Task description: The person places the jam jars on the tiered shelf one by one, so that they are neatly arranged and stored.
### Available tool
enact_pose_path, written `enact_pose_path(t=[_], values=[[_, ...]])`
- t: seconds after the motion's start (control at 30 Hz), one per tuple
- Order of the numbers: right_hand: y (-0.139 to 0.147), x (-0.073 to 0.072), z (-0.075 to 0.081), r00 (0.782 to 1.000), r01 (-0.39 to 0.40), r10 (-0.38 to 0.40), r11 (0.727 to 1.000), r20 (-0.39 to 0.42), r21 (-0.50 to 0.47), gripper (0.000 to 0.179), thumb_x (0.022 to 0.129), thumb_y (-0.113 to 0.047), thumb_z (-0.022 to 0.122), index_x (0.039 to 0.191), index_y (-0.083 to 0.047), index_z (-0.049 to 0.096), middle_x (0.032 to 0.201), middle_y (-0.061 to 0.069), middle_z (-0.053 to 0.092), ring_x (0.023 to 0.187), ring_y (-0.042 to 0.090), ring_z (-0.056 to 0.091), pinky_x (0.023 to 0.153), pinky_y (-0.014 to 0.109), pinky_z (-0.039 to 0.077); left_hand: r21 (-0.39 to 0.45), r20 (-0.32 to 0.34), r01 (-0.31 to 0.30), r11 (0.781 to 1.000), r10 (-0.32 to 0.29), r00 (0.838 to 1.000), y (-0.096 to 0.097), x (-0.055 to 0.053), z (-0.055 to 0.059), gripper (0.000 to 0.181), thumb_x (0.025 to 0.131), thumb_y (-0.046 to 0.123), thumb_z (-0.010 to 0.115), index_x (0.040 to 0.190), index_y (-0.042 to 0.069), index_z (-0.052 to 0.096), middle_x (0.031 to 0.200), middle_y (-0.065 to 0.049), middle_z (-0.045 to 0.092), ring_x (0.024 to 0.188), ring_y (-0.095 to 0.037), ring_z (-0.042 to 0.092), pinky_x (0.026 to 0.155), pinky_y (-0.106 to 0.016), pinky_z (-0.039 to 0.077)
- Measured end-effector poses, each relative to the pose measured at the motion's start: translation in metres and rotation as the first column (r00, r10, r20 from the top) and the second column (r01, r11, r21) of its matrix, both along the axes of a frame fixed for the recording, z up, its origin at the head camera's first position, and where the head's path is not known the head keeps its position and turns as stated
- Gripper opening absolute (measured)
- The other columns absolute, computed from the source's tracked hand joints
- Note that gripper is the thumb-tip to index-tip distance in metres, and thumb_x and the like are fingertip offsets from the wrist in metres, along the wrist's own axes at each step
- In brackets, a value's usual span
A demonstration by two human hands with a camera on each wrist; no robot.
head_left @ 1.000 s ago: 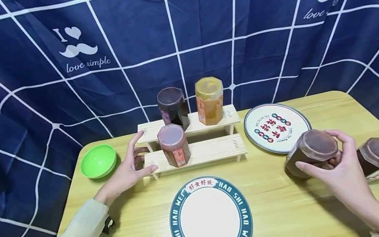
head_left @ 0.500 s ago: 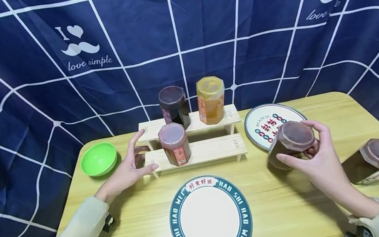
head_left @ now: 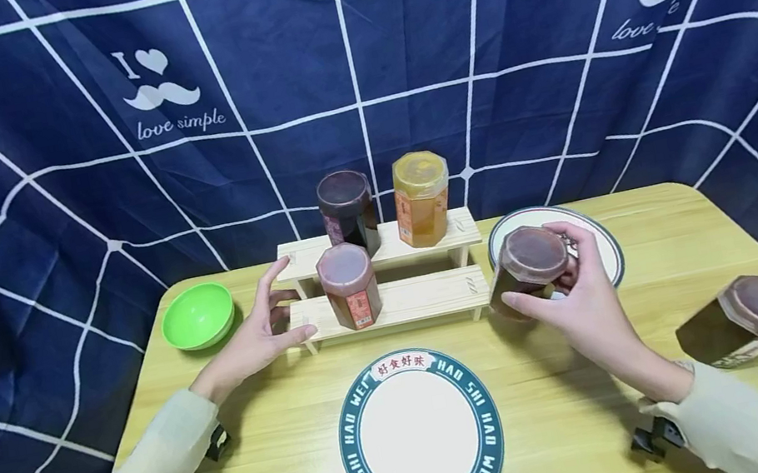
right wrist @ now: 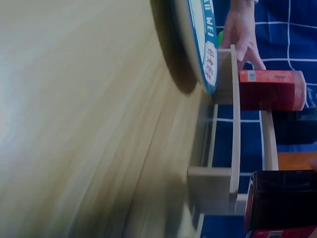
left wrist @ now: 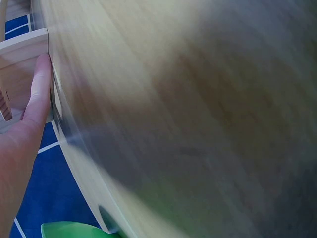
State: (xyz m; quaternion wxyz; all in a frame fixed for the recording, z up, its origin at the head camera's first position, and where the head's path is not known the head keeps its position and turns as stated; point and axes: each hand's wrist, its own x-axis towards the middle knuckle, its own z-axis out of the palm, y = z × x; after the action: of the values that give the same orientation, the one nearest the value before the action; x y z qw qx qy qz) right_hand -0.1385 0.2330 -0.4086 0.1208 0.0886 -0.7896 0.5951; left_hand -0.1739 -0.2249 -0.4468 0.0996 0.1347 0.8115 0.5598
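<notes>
In the head view my right hand (head_left: 594,313) grips a dark brown jar (head_left: 533,256) by its side, thumb in front and fingers behind. The jar tilts close to the right end of a two-step wooden rack (head_left: 427,295). At the rack's left end my left hand (head_left: 252,339) rests with thumb on the lower step and index finger at the upper one. A reddish jar (head_left: 350,288) stands on the lower step. Above it are a dark purple jar (head_left: 348,212) and a yellow jar (head_left: 423,199). The right wrist view shows the held jar (right wrist: 282,198) beside the rack.
Another dark jar (head_left: 747,319) stands at the table's right. A green-rimmed plate (head_left: 356,405) lies in front of the rack, and a second plate (head_left: 604,239) lies partly hidden behind the right hand. A green bowl (head_left: 197,315) sits back left. A blue checked cloth (head_left: 403,29) hangs behind.
My right hand has carried the dark brown jar leftward and toward the back, from near the other dark jar to the rack's right end. The left hand has stayed at the rack.
</notes>
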Motion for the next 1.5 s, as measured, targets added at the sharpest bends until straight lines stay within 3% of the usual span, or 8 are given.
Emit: enact_pose_path(t=[0.37, 0.5, 0.83, 1.07, 1.5], values=[[-0.037, -0.016, -0.006, 0.995, -0.092, 0.093, 0.996, 0.042, -0.009, 0.101, 0.083, 0.002, 0.093, 0.161, -0.008, 0.029, 0.135, 0.016, 0.067, 0.116, 0.017, 0.067, 0.098, 0.019, 0.05, 0.007, -0.009, 0.008, 1.0, -0.008, 1.0, -0.001, 0.0, -0.002, 0.11, 0.099, 0.009, 0.083, 0.172, 0.048, 0.009, 0.156, -0.024, 0.046, 0.142, -0.046, 0.05, 0.121, -0.064, 0.033], [-0.05, -0.019, -0.004, 0.994, -0.099, 0.097, 0.995, 0.051, 0.028, 0.103, 0.081, -0.001, 0.096, 0.16, -0.011, 0.03, 0.136, 0.015, 0.069, 0.121, 0.021, 0.065, 0.101, 0.021, 0.048, 0.008, -0.014, 0.01, 1.0, -0.01, 1.0, 0.0, 0.0, -0.003, 0.11, 0.099, 0.009, 0.083, 0.171, 0.048, 0.009, 0.156, -0.024, 0.046, 0.141, -0.046, 0.05, 0.12, -0.064, 0.035], [-0.082, -0.023, -0.004, 0.988, -0.153, 0.153, 0.988, 0.037, 0.006, 0.102, 0.079, 0.0, 0.098, 0.159, -0.014, 0.035, 0.145, 0.013, 0.049, 0.122, 0.029, 0.065, 0.111, 0.046, 0.049, 0.005, -0.026, 0.006, 1.0, -0.005, 1.0, -0.001, -0.001, -0.004, 0.111, 0.099, 0.008, 0.083, 0.171, 0.048, 0.009, 0.155, -0.024, 0.047, 0.141, -0.046, 0.051, 0.12, -0.064, 0.034], [-0.099, -0.025, -0.008, 0.988, -0.155, 0.155, 0.988, 0.002, 0.0, 0.1, 0.078, 0.0, 0.099, 0.157, -0.016, 0.039, 0.147, 0.008, 0.048, 0.123, 0.025, 0.062, 0.108, 0.048, 0.051, 0.009, -0.015, 0.007, 1.0, -0.007, 1.0, -0.001, -0.001, -0.003, 0.111, 0.099, 0.008, 0.083, 0.171, 0.049, 0.009, 0.156, -0.024, 0.046, 0.142, -0.046, 0.05, 0.119, -0.064, 0.035], [-0.119, -0.028, -0.009, 0.99, -0.142, 0.142, 0.99, 0.017, 0.0, 0.1, 0.079, -0.003, 0.098, 0.157, -0.018, 0.039, 0.15, 0.01, 0.043, 0.127, 0.027, 0.057, 0.11, 0.048, 0.05, 0.011, -0.007, 0.006, 1.0, -0.006, 1.0, 0.0, 0.001, -0.001, 0.111, 0.099, 0.009, 0.083, 0.171, 0.048, 0.009, 0.156, -0.024, 0.044, 0.144, -0.045, 0.047, 0.122, -0.065, 0.032]])
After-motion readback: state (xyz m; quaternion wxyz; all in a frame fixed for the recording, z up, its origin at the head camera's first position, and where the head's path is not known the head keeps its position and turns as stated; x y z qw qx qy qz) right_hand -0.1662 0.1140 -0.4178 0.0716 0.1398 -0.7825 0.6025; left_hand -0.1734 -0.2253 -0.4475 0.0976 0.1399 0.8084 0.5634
